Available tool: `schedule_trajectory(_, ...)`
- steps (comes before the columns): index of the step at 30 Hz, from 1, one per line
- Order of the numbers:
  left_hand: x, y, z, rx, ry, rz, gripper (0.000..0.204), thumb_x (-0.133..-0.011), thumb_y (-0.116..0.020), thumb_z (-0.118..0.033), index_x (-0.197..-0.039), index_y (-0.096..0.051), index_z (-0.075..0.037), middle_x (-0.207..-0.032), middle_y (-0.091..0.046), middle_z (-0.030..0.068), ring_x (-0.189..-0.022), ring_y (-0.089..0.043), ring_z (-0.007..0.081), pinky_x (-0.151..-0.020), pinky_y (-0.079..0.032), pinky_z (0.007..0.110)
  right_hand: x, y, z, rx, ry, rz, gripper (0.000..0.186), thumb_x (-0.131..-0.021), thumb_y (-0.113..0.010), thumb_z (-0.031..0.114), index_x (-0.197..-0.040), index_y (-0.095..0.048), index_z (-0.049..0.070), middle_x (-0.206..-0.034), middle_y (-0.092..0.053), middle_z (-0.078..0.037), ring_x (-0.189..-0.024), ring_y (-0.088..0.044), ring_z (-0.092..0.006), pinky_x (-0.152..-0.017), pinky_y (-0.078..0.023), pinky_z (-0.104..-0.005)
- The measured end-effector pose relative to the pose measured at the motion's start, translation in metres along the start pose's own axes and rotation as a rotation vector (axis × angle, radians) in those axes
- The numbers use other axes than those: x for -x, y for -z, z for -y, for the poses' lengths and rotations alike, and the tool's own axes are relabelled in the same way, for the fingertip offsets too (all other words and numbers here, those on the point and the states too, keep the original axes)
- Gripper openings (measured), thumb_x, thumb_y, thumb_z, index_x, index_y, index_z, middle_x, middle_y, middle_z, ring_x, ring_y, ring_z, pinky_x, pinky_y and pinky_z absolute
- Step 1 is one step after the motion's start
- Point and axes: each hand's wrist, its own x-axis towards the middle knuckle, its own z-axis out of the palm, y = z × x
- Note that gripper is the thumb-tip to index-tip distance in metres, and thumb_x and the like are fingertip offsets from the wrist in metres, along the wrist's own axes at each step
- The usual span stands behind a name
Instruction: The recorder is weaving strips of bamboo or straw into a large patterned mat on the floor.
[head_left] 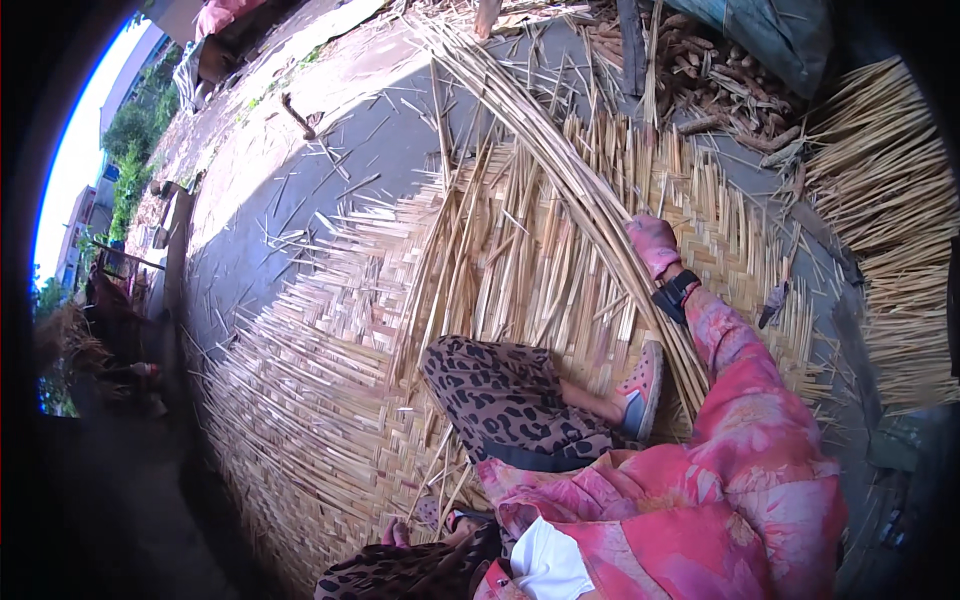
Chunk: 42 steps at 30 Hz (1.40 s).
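My right hand [654, 246], in a pink covering with a black band at the wrist, is closed on a long bundle of split cane strips [572, 165]. The bundle slants from the far middle down past my shoe [641, 388]. Under it spreads a woven cane mat [330, 370] with unwoven strip ends along its edges. More loose strips [430, 270] lie across the weave, left of the bundle. Low in the view, pinkish fingertips that look like my left hand's [396, 532] show by the patterned trouser leg; the rest of that hand is hidden.
A large stack of cane strips [885, 240] lies at the right. At the far right, brown root-like pieces [725, 75] are heaped near a dark green sheet [765, 30]. Strip scraps litter the grey floor [235, 265]. A bare limb [487, 17] shows at the top edge.
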Motion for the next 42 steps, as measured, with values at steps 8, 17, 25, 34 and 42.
schedule_trajectory(8, 0.005, -0.012, -0.024, 0.002, 0.001, -0.048, 0.039, -0.088, -0.058, -0.023, -0.119, -0.051, 0.000, -0.103, -0.061, 0.0122, -0.096, -0.058, 0.0187, -0.084, -0.046, 0.031, 0.006, 0.001, -0.010, 0.010, 0.129, 0.035, 0.025, -0.077, -0.056, 0.025, -0.073, -0.060, 0.001, -0.074, -0.060, -0.018, -0.068, -0.059, -0.0345, -0.060, -0.046, -0.0378)
schedule_trajectory(17, 0.011, 0.020, -0.112, 0.281, -0.081, -0.058, 0.040, -0.088, -0.057, -0.024, -0.119, -0.051, -0.001, -0.102, -0.062, 0.0118, -0.096, -0.058, 0.0192, -0.082, -0.048, 0.033, 0.045, -0.041, 0.270, -0.180, 1.228, 0.239, 0.034, -0.081, -0.053, 0.007, -0.115, -0.058, 0.009, -0.070, -0.060, -0.012, -0.058, -0.060, -0.0199, -0.050, -0.048, -0.0297)
schedule_trajectory(25, 0.016, 0.016, -0.160, 1.269, -0.045, 0.282, 0.094, -0.063, -0.065, -0.061, -0.131, -0.032, -0.005, -0.113, -0.052, 0.0161, -0.102, -0.054, 0.0328, -0.086, -0.046, 0.047, 0.268, -0.098, 0.390, 0.121, 2.347, 0.881, 0.036, -0.079, -0.050, 0.013, -0.115, -0.051, 0.015, -0.064, -0.052, -0.004, -0.056, -0.059, -0.0202, -0.040, -0.047, -0.0339)
schedule_trajectory(34, 0.100, 0.136, -0.092, 1.628, -0.689, -0.325, 0.023, -0.083, -0.062, -0.024, -0.101, -0.061, -0.010, -0.080, -0.065, 0.0034, -0.071, -0.062, 0.0157, -0.072, -0.052, 0.034, 0.251, -0.212, 0.387, -0.028, 1.964, 0.722, 0.029, -0.075, -0.054, 0.001, -0.101, -0.060, 0.013, -0.067, -0.051, -0.008, -0.060, -0.056, -0.0248, -0.051, -0.044, -0.0364)
schedule_trajectory(42, 0.089, 0.123, -0.059, 1.416, -0.613, -0.555, 0.021, -0.084, -0.061, -0.028, -0.098, -0.060, -0.013, -0.091, -0.064, 0.0005, -0.086, -0.062, 0.0155, -0.073, -0.053, 0.034, 0.155, -0.371, 0.410, -0.315, 0.874, 1.669, 0.045, -0.074, -0.051, -0.007, -0.117, -0.055, 0.006, -0.085, -0.062, -0.006, -0.078, -0.059, -0.0156, -0.066, -0.044, -0.0261)
